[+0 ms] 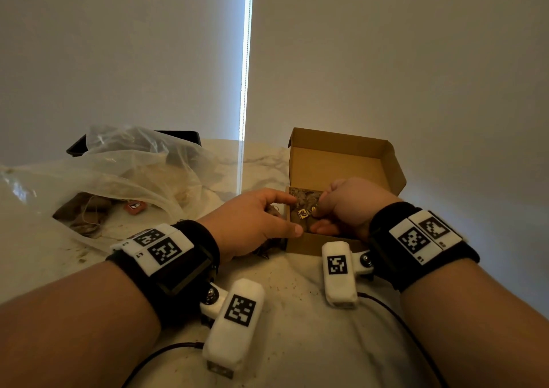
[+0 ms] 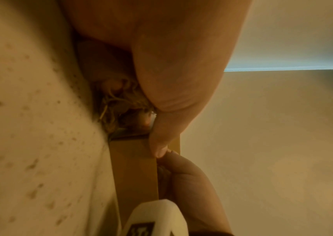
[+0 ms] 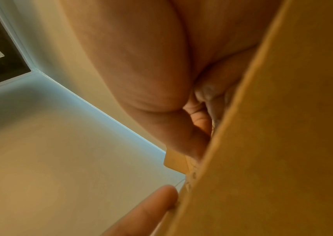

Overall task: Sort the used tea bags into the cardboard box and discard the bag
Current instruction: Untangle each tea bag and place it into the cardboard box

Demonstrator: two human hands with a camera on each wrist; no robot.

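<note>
From your head view, your right hand [image 1: 350, 206] pinches a tea bag tag [image 1: 303, 213] inside the cardboard box [image 1: 335, 162]; your left hand [image 1: 252, 224], at its nine o'clock, clutches tea bags [image 1: 269, 246]. Left wrist view: lift that clump [image 2: 117, 108] over the wall. Right wrist view: cardboard hides your fingertips.

1. Head view: dim and warm-toned; the only strong light is a bright vertical slit [image 1: 246, 55] between the 2 blinds [image 1: 386, 46].
2. Straight lines bow toward the frame edges.
3. Both wrist views are soft and blurred, with close skin out of focus.
4. The marble countertop [image 1: 297, 343] is shadowed near the forearms.
</note>
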